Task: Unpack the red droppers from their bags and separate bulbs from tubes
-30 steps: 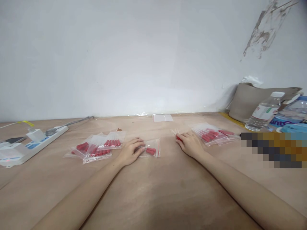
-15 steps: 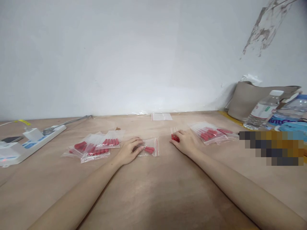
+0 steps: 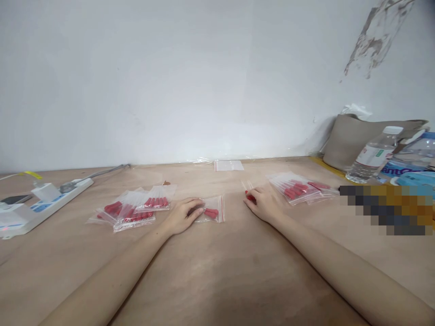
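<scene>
My left hand (image 3: 185, 215) lies on the table with thumb and fingers closed on the left end of a small clear zip bag (image 3: 220, 213). Inside that bag are a few red-handled pieces (image 3: 211, 213), partly covered by the fingers. To the right, my right hand (image 3: 265, 204) is curled round red-handled pieces (image 3: 249, 195). Thin, pale shafts rise from them past the fingertips; their exact kind and number cannot be made out. Filled zip bags (image 3: 134, 213) with red-handled pieces overlap beside my left hand. More such bags (image 3: 295, 190) lie beyond my right hand.
A flat zip bag (image 3: 229, 165) lies near the wall. At the left is a white power strip (image 3: 68, 194) with plugs and a cable. A water bottle (image 3: 374, 154), a larger bottle (image 3: 413, 154) and a grey-brown container (image 3: 343, 140) stand at the right.
My right hand has shifted slightly right, and the pale shafts of the pieces in it have tilted a little. My left hand stays at the zip bag, almost still.
</scene>
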Available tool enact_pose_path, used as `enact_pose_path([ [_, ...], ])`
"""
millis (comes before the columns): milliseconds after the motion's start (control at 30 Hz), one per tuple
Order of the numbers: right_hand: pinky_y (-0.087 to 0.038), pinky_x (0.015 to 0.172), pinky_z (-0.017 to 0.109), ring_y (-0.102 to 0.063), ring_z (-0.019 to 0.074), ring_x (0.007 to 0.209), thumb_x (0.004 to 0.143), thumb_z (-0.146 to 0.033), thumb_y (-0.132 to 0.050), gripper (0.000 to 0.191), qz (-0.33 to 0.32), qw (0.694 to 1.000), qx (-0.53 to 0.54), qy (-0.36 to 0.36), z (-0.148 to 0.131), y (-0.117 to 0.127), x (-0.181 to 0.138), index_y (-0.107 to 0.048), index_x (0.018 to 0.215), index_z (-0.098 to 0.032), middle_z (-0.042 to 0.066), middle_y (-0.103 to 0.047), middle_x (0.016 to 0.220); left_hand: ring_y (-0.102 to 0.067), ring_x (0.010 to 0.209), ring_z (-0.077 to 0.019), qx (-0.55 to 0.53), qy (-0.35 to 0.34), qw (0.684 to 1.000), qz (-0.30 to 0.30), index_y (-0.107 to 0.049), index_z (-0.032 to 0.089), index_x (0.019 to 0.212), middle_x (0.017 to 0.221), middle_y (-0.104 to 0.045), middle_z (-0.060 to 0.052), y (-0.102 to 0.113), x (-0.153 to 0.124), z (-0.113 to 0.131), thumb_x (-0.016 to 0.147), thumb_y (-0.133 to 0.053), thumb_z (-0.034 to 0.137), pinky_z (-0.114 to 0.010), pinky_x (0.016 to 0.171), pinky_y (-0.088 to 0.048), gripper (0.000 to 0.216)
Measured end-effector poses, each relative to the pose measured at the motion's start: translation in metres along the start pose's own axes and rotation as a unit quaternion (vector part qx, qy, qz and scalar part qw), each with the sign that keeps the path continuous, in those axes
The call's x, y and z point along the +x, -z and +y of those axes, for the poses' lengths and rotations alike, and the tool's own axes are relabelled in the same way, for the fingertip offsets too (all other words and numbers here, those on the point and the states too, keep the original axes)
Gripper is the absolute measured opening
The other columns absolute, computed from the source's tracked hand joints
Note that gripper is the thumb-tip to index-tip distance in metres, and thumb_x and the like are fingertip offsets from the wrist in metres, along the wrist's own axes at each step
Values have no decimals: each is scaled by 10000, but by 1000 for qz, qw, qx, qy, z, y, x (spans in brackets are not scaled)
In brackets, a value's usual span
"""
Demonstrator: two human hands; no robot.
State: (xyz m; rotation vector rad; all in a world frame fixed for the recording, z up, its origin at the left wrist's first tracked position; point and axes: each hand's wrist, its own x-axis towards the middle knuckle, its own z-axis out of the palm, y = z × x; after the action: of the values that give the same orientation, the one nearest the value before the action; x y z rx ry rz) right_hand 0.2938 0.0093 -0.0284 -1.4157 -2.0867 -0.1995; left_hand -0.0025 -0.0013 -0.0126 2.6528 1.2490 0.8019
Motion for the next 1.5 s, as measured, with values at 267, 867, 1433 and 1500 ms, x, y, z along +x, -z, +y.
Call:
enact_pose_path([
  [267,-395,735,319,-527,174,773,777,-260,-513,142,56,992,101,56,-20,11,-4,-622,817,-178,56,-602,763,-555,991,-173,-14,-30,998,57,-621,211,996,1028,-626,-44,2,1,-1,863,-445,325,-331,890,-433,248],
  [867,-395,642,224,-542,126,718,667,-303,-647,178,-172,939,271,126,-82,-13,27,-659,813,-202,-3,-619,777,-487,1128,-182,8,-8,999,-45,-544,201,1155,1209,-546,-51,0,1,4,866,-409,363,-335,980,-377,358],
  [1433,-416,517,209,-566,109,599,602,-198,-591,213,-107,932,327,-114,-56,7,23,-587,813,-170,11,-648,734,-462,1152,-193,7,30,996,-86,-459,219,1238,1271,-494,-47,10,3,4,848,-431,414,-347,980,-359,437],
  [1500,-429,509,214,-580,117,589,613,-242,-611,188,-120,911,371,-135,-42,23,18,-571,779,-163,6,-643,682,-470,1143,-196,-4,23,994,-111,-446,216,1247,1263,-500,-51,16,5,-1,837,-446,413,-350,971,-370,455],
])
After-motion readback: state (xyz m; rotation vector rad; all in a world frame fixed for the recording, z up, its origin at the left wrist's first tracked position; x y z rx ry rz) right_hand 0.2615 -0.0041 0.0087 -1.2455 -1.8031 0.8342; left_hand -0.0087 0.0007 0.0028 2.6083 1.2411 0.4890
